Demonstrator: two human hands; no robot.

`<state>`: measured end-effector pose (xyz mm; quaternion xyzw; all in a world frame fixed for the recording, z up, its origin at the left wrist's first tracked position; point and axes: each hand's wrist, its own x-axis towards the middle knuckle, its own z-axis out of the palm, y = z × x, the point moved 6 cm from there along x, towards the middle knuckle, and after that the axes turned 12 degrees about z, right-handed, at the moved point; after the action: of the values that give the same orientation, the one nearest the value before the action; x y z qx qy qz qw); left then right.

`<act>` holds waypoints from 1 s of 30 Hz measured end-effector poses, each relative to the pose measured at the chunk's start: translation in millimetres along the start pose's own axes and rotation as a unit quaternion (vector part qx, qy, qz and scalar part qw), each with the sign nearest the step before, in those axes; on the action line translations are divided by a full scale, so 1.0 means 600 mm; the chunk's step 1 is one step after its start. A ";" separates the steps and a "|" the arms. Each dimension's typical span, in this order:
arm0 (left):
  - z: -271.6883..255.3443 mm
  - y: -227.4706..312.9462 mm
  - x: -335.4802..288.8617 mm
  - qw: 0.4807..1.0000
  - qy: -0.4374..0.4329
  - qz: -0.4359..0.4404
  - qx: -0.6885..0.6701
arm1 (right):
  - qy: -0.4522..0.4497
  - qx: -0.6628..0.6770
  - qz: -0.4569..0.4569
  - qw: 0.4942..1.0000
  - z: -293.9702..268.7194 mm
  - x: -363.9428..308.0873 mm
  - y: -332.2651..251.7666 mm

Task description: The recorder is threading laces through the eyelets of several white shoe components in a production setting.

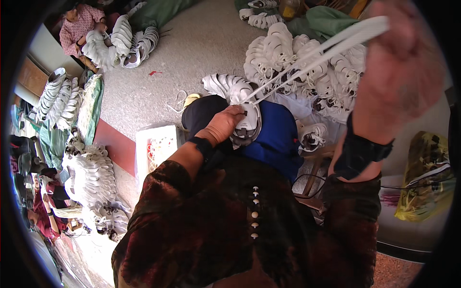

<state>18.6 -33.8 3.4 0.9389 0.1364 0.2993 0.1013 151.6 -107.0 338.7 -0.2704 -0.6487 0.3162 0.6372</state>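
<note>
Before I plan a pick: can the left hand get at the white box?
Likely yes: nothing seen blocks the way to the white box, but the left hand would have to release the shoe first.

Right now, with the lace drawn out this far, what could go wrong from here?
The two strands of white lace run up to the right hand; an uneven pull might leave their lengths mismatched. Only the left hand steadies the white shoe, so a hard tug could shift it on the lap. The lace crosses the heaped shoes in this view, so it might snag if lowered.
</note>
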 end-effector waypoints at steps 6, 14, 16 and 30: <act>-0.027 -0.013 -0.002 0.984 0.099 -0.013 -0.145 | -0.056 0.027 0.008 0.998 -0.008 -0.009 -0.009; -0.002 -0.122 0.014 0.945 0.103 -0.304 -0.069 | -0.119 0.052 0.034 0.991 0.018 0.012 -0.002; 0.005 -0.132 0.021 0.950 0.096 -0.293 -0.049 | -0.132 0.056 0.043 0.989 0.029 0.013 0.001; 0.035 -0.165 0.000 0.776 0.141 -0.410 -0.458 | -0.230 0.098 0.098 0.963 0.090 0.034 0.015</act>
<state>11.5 57.1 -40.6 0.5842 0.3680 0.3857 0.6121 96.3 -89.4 346.2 -0.1892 -0.7140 0.4930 0.4597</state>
